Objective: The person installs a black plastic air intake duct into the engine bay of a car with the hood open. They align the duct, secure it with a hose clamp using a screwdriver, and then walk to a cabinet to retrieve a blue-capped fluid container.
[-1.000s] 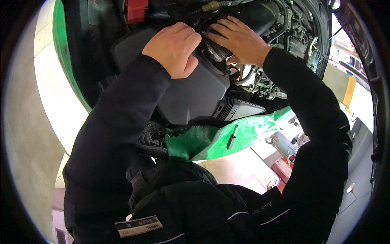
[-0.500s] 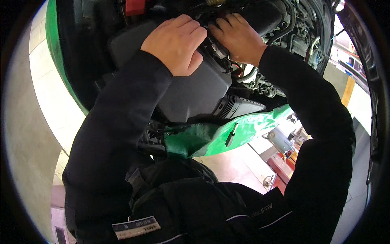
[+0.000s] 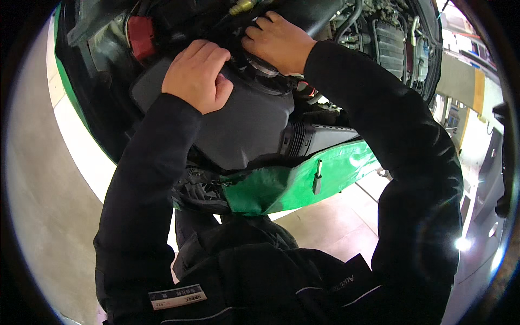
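1. The box (image 3: 244, 122), black, sits in the engine bay at 11 o'clock from the view's centre.
2. The left hand (image 3: 195, 76) rests at the box's 10 to 11 o'clock side, back upward, fingers bent. Fingertips are hidden; cannot tell whether it grasps anything.
3. The right hand (image 3: 277, 43) is at 1 o'clock from the box, fingers curled over dark parts just beside the metal clamp (image 3: 263, 68). Its underside is hidden; cannot tell whether the grip is closed on anything.
4. The red part (image 3: 141, 38) is at 10 o'clock from the left hand, apart from it.
5. At 5 o'clock from the box, 1 tool (image 3: 317, 181) lies on the green cover (image 3: 265, 192), shaft toward 12.
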{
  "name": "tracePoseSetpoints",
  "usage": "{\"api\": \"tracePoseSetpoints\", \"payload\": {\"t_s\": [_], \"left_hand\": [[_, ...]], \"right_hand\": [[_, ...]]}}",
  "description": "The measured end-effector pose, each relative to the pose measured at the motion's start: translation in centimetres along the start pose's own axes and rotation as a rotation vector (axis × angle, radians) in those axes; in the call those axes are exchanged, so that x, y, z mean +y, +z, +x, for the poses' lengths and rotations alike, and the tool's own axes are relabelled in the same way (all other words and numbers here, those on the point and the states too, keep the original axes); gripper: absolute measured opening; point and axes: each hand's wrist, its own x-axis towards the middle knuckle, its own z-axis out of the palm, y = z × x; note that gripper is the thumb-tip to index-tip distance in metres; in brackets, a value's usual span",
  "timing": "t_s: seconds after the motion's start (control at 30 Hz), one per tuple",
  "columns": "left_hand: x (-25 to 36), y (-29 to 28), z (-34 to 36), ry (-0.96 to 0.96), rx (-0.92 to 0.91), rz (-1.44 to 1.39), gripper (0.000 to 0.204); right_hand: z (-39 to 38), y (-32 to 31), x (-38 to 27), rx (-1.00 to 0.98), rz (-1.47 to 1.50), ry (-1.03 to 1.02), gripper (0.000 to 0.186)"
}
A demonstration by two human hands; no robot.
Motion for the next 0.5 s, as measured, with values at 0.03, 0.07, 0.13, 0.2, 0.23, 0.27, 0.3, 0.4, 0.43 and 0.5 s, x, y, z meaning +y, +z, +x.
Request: {"api": "tracePoseSetpoints", "payload": {"t_s": [0.03,0.07,0.13,0.2,0.23,0.27,0.3,0.4,0.43,0.5], "left_hand": [[-0.1,0.0,-0.1,-0.019,-0.024,-0.001,0.033],[-0.2,0.1,-0.2,-0.002,-0.022,-0.018,0.033],[-0.2,0.1,-0.4,-0.001,-0.026,-0.050,0.032],[0.0,0.0,-0.2,0.023,-0.001,-0.033,0.029],[0.2,-0.1,0.0,0.039,-0.012,-0.054,0.027],[0.5,0.1,0.3,0.054,0.008,-0.020,0.027],[0.5,0.2,0.8,0.086,0.026,-0.107,0.026],[1.7,0.3,1.1,0.062,-0.056,-0.050,0.025],[2.0,0.5,1.0,0.032,-0.107,-0.024,0.026],[2.4,0.2,0.9,-0.015,-0.167,0.010,0.025]], "right_hand": [[0.0,0.2,-0.1,0.021,-0.003,0.011,0.053],[-0.1,0.5,-0.1,0.030,0.007,0.015,0.053],[-0.2,0.9,-0.3,0.132,0.012,0.047,0.053],[-0.3,1.2,-0.9,0.114,-0.009,0.106,0.038],[-0.3,1.3,-1.6,0.157,0.008,0.189,0.021],[-0.5,1.4,-1.5,0.191,0.006,0.218,0.019],[-0.6,1.3,-2.2,0.176,-0.031,0.294,0.020],[-3.0,0.7,-3.8,0.178,0.100,0.452,0.036],[-4.3,0.6,-4.7,0.278,0.206,0.528,0.038],[-8.6,0.3,-6.6,0.687,0.324,0.619,0.039]]}}
